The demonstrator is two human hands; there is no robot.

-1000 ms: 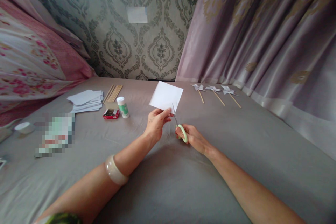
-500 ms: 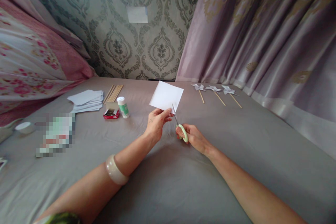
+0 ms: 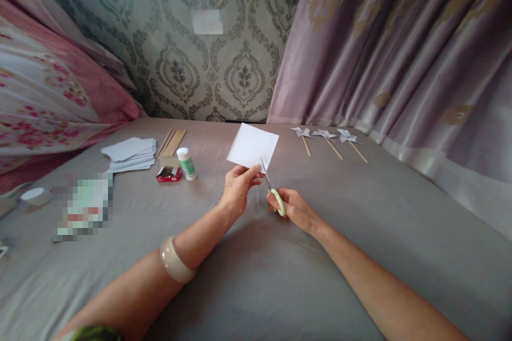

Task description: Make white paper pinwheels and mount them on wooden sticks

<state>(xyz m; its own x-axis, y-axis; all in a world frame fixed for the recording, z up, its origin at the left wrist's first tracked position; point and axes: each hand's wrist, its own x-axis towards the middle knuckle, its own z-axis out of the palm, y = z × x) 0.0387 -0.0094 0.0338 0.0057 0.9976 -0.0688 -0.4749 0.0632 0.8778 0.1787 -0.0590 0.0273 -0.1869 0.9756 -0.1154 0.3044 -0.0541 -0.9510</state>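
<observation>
My left hand (image 3: pixel 239 190) pinches the near corner of a white square of paper (image 3: pixel 253 146) and holds it up over the grey bed sheet (image 3: pixel 256 256). My right hand (image 3: pixel 292 208) is closed round the pale green handle of small scissors (image 3: pixel 272 189). Their blades point up and meet the paper's near edge, just right of my left thumb.
A stack of white paper squares (image 3: pixel 130 153), a bundle of wooden sticks (image 3: pixel 173 142), a small red box (image 3: pixel 168 173) and a green-and-white glue bottle (image 3: pixel 186 163) lie to the left. Three paper pinwheels on sticks (image 3: pixel 326 138) lie at the right, by the curtain. A tape roll (image 3: pixel 34 196) sits far left.
Both hands, the paper and the scissors hold almost the same place. The view has shifted very slightly.
</observation>
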